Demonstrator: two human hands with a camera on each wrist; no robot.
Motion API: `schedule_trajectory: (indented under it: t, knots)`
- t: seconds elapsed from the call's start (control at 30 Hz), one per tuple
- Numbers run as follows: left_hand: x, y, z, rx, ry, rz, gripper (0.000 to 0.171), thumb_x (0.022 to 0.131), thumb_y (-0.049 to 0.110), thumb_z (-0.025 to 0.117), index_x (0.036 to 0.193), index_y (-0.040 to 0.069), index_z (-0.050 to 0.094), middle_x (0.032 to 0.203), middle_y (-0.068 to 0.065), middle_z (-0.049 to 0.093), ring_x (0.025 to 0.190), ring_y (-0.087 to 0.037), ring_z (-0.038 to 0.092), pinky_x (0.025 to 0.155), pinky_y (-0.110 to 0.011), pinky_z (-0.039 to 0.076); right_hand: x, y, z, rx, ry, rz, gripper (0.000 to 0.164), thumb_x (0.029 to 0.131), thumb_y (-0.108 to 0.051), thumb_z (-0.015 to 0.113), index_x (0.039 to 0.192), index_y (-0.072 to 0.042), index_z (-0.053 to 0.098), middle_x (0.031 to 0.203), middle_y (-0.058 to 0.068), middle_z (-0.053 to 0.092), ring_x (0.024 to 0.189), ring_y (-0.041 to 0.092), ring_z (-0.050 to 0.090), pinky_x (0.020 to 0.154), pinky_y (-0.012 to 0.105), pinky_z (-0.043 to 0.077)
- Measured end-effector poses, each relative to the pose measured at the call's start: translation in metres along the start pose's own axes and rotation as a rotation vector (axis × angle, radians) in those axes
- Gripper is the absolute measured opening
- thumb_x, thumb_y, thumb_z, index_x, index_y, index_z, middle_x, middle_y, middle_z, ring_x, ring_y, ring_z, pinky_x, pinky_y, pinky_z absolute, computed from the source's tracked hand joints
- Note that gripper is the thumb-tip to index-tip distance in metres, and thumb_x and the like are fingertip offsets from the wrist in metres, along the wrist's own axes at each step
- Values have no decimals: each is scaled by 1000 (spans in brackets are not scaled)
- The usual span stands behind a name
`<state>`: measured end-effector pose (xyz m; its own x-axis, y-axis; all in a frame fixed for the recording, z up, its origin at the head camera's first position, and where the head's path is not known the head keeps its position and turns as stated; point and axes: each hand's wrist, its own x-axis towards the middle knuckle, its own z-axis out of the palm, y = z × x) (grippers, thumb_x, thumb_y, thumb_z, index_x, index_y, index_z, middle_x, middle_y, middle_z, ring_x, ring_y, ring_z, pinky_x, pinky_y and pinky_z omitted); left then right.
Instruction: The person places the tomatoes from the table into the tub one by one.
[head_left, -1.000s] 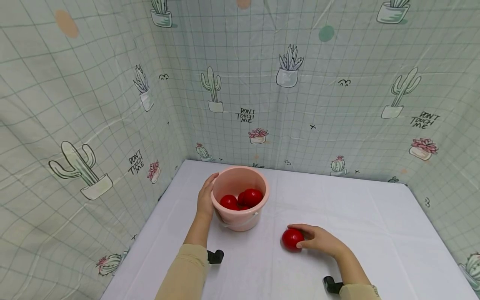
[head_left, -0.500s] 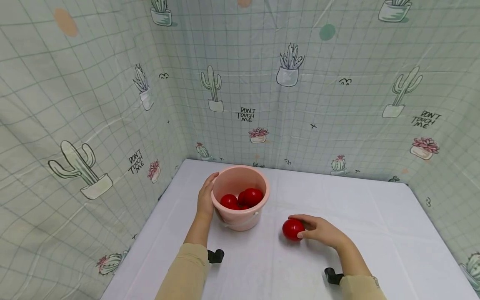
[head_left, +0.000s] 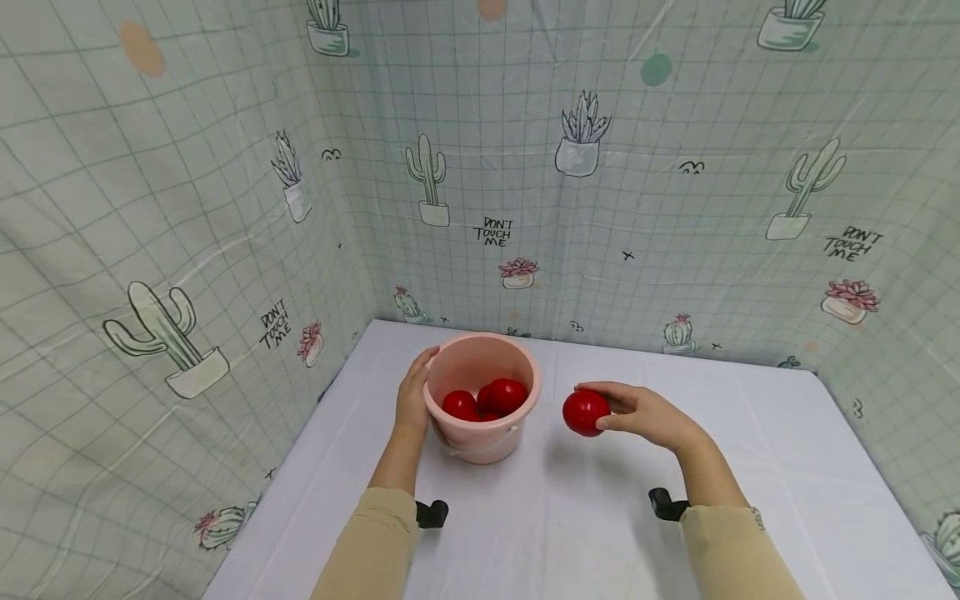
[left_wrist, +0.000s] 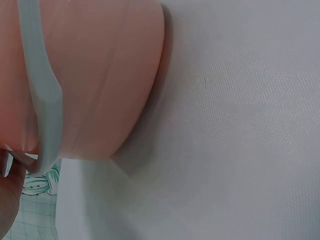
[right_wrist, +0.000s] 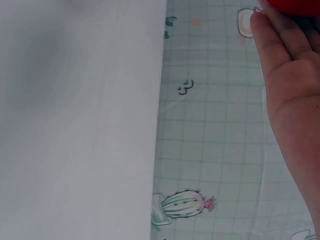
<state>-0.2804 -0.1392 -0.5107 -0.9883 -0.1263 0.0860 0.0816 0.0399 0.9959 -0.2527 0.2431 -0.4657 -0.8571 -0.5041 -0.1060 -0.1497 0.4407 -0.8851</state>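
A pink bucket with a pale handle stands upright on the table. My left hand holds its left side, fingers curved along the wall up to the rim. At the lower left of the left wrist view, part of that hand shows beside the handle. To the right of the bucket, my right hand grips a glossy red ball between thumb and fingers, raised over the table with a shadow below. The right wrist view catches only the underside of this red ball. Several similar red balls lie inside the bucket.
A white cloth covers the table. Behind and along both sides hangs a gridded curtain printed with cacti. Dark wrist camera mounts stick out from both sleeves.
My right hand has lifted the red ball off the table and carried it away from me, level with the bucket. The left hand and bucket stay in place.
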Motion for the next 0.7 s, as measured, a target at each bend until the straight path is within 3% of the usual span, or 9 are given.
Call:
schedule_trajectory:
  t: [0.27,0.7]
  knots:
    - [0,2,-1,21,-9,0,42,102,44,35,140,40,52,147,16,49,143,-15,39,117,-49,35,20,-36,-17,-25,8,-44,54,91,-34,70,142,-30,52,133,4,64,117,20,63,96,38,53]
    - [0,0,-1,16,-2,2,43,104,39,31,142,35,52,147,15,50,144,-15,38,119,-48,32,62,-72,-19,-60,6,-9,56,86,-44,72,139,-36,54,131,1,64,120,23,60,102,50,49]
